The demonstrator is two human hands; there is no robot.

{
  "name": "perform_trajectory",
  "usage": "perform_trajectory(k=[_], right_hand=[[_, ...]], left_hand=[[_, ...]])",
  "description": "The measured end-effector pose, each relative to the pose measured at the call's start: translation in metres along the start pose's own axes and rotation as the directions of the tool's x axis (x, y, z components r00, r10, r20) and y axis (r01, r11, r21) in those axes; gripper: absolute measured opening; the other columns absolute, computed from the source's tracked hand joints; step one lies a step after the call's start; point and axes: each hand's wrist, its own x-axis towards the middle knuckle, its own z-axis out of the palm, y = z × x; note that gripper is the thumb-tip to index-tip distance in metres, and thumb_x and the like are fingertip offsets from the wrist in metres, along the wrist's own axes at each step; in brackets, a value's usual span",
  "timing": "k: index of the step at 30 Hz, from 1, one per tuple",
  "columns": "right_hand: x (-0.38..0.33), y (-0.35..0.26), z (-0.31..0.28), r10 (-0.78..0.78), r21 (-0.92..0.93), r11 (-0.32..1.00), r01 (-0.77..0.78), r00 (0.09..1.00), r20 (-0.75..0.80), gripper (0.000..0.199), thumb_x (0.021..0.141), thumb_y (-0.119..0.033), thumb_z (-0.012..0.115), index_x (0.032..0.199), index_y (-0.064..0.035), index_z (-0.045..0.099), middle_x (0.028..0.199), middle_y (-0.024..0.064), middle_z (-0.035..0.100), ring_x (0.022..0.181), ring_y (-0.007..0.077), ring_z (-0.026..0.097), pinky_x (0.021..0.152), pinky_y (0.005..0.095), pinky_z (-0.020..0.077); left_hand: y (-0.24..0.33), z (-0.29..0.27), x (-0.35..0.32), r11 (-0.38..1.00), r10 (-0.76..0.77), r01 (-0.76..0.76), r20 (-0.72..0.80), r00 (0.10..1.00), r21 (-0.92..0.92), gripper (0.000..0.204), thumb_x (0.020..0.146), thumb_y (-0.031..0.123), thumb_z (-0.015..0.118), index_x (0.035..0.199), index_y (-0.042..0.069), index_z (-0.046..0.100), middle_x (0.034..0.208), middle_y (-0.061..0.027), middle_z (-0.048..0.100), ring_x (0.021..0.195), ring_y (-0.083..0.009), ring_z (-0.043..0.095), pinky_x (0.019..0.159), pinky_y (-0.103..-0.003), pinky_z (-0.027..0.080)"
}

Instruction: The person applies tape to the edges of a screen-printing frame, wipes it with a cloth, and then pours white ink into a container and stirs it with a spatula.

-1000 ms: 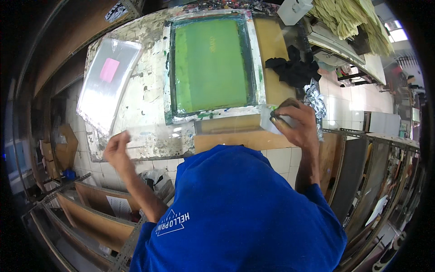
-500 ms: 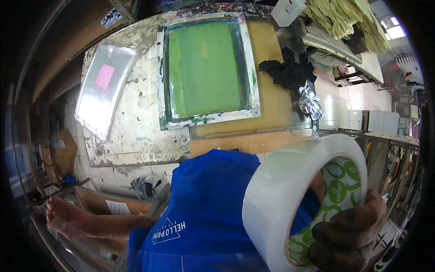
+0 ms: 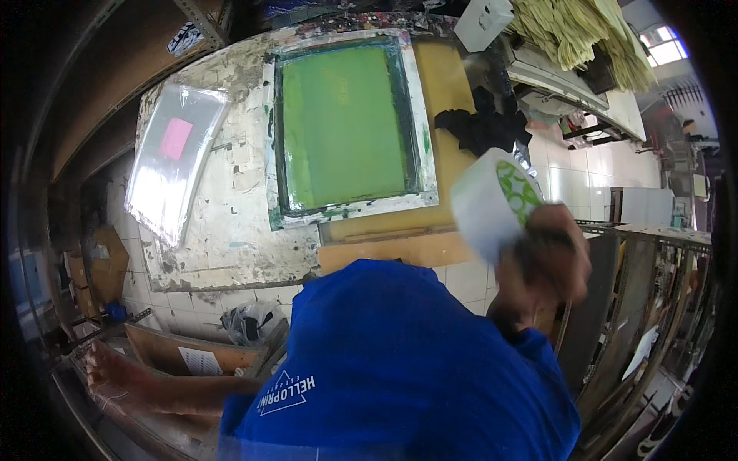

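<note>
A long desk point(image 3: 231, 230), its pale top scuffed and flecked with old ink, curves across the upper view. A person in a blue shirt point(image 3: 400, 369) leans over its near edge. Flat on the desk lies a rectangular screen frame point(image 3: 350, 123) with a smooth green mesh and a white, paint-smeared border; part of it rests on a tan wooden board point(image 3: 442, 84). To its left lies a glossy clear plastic sheet point(image 3: 173, 169) with a small pink patch. A crumpled black cloth point(image 3: 480, 127) sits at the board's right edge.

The right hand point(image 3: 550, 257), blurred, hovers off the desk's near right corner, its grip closed around a thick tape roll point(image 3: 496, 203), milky white outside with a green-and-white cardboard core. The roll is in the air, just right of the frame's lower corner.

The left hand point(image 3: 108, 376) hangs low at the lower left, well apart from the desk, near cardboard boxes point(image 3: 165, 349); I cannot tell whether its grip is open or closed.
</note>
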Motion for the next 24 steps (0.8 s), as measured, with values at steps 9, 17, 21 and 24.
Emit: perform_trajectory(k=[9, 17, 21, 24], right_hand=[[-0.183, 0.145, 0.065, 0.252, -0.476, 0.856, -0.2, 0.967, 0.046, 0.032, 0.074, -0.005, 0.078, 0.101, 0.0004, 0.063, 0.09, 0.0156, 0.069, 0.081, 0.0333, 0.066, 0.074, 0.0409, 0.0521], [-0.182, 0.122, 0.062, 0.345, -0.561, 0.779, -0.278, 0.938, 0.014, 0.056, 0.072, -0.013, 0.08, 0.12, 0.0022, 0.056, 0.11, 0.0206, 0.063, 0.1, 0.0416, 0.059, 0.092, 0.0504, 0.0462], [-0.064, 0.035, 0.055, 0.28, 0.332, 0.915, -0.229, 0.953, -0.115, 0.068, 0.077, -0.018, 0.081, 0.132, 0.0048, 0.048, 0.13, 0.0199, 0.05, 0.12, 0.0301, 0.051, 0.105, 0.0431, 0.0424], [0.026, -0.022, 0.067, -0.035, 0.814, 0.534, 0.23, 0.968, -0.25, 0.041, 0.086, -0.026, 0.073, 0.115, 0.0006, 0.061, 0.108, 0.0147, 0.063, 0.091, 0.0252, 0.063, 0.071, 0.0373, 0.0494]], left_hand=[[0.047, -0.031, 0.025, -0.99, -0.139, -0.142, 0.237, 0.961, -0.006, 0.022, 0.094, 0.025, 0.059, 0.095, 0.01, 0.074, 0.098, -0.0081, 0.068, 0.09, -0.026, 0.052, 0.091, -0.042, 0.037], [0.033, 0.056, -0.014, -0.96, -0.178, -0.046, 0.477, 0.86, -0.275, 0.023, 0.096, 0.02, 0.054, 0.084, 0.006, 0.068, 0.086, -0.007, 0.06, 0.087, -0.0245, 0.049, 0.091, -0.04, 0.035], [0.062, -0.054, 0.043, -0.985, -0.146, -0.164, 0.251, 0.957, 0.056, 0.028, 0.099, 0.017, 0.049, 0.084, 0.003, 0.068, 0.089, -0.0101, 0.064, 0.09, -0.024, 0.052, 0.092, -0.038, 0.037], [0.067, -0.029, 0.05, -0.985, -0.11, -0.143, 0.284, 0.953, 0.1, 0.028, 0.099, 0.015, 0.049, 0.085, 0.001, 0.069, 0.092, -0.0123, 0.066, 0.091, -0.024, 0.056, 0.089, -0.037, 0.041]])
